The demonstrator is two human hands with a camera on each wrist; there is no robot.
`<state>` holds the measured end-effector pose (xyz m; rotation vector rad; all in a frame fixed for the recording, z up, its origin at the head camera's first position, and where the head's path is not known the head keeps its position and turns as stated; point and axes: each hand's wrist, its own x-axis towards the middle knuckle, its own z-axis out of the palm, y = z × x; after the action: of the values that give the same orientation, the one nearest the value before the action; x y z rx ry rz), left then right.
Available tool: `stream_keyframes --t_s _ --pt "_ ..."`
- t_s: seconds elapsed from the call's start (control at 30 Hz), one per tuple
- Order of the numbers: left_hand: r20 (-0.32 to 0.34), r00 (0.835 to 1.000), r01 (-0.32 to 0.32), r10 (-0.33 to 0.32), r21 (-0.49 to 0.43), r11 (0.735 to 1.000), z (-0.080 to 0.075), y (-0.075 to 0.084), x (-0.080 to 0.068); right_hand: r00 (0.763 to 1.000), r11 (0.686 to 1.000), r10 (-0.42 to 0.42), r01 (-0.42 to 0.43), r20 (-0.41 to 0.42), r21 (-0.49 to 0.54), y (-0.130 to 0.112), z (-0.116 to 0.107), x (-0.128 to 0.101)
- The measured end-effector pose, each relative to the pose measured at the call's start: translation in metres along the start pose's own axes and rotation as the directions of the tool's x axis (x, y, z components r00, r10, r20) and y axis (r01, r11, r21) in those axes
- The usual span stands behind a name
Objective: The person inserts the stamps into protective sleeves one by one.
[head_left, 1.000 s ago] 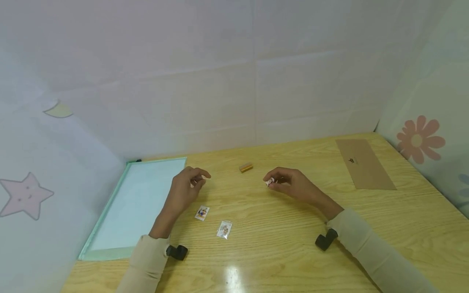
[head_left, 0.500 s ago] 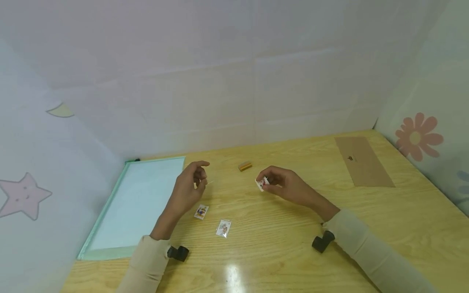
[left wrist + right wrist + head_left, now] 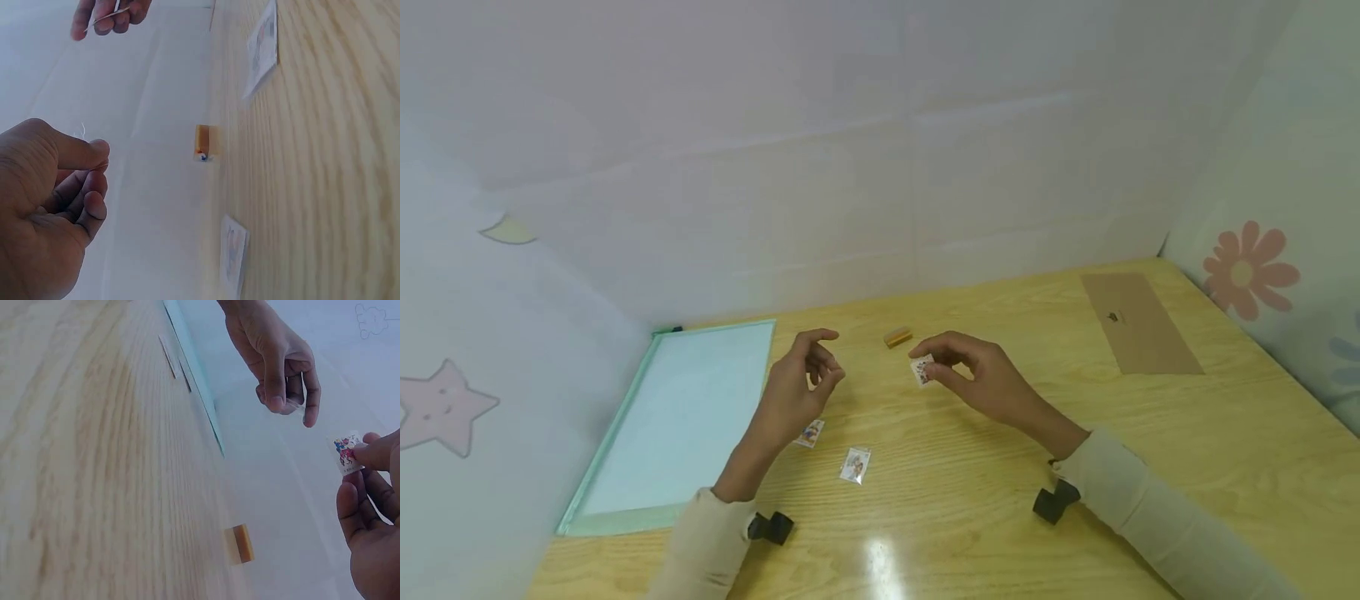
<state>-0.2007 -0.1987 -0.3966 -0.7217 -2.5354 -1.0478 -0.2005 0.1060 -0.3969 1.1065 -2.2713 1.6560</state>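
Head view. I see the right hand (image 3: 985,379) pinching a picture card (image 3: 922,369) above the desk (image 3: 970,517), towards its far edge; a slight fingertip hold could let it drop. A second card (image 3: 810,434) lies partly behind the left hand (image 3: 793,392); a dipping wrist could sweep it. Left wrist view. Left thumb and forefinger meet. Right wrist view. They grasp clear film (image 3: 295,405), which might cling or crumple, being thin.

A small white card (image 3: 347,452) with colourful print is pinched by the right hand (image 3: 976,377), tilted in the air. The left hand (image 3: 796,385) seems to pinch a thin transparent film (image 3: 297,407); one printed card (image 3: 810,434) and another card (image 3: 855,466) lie picture up near its heel.
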Motion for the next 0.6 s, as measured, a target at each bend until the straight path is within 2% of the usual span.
stream_keyframes --t_s 0.1,0.27,0.4,0.6 --pt "-0.007 0.999 -0.053 0.053 0.001 0.999 0.003 0.009 -0.001 0.999 1.0 0.005 -0.007 -0.052 -0.023 -0.024 0.004 0.002" --pt "-0.017 0.99 -0.139 0.139 0.023 0.99 0.011 0.026 -0.004 0.996 0.998 -0.036 0.039 -0.086 0.039 -0.05 0.007 0.005" --pt "-0.008 0.982 -0.187 0.188 0.032 0.982 0.016 0.039 -0.006 0.995 0.992 -0.042 0.053 -0.094 0.112 -0.058 0.009 0.007" --pt "-0.006 0.979 -0.205 0.206 0.047 0.978 0.022 0.051 -0.01 0.995 0.981 -0.018 0.036 -0.095 0.192 -0.062 0.011 0.006"
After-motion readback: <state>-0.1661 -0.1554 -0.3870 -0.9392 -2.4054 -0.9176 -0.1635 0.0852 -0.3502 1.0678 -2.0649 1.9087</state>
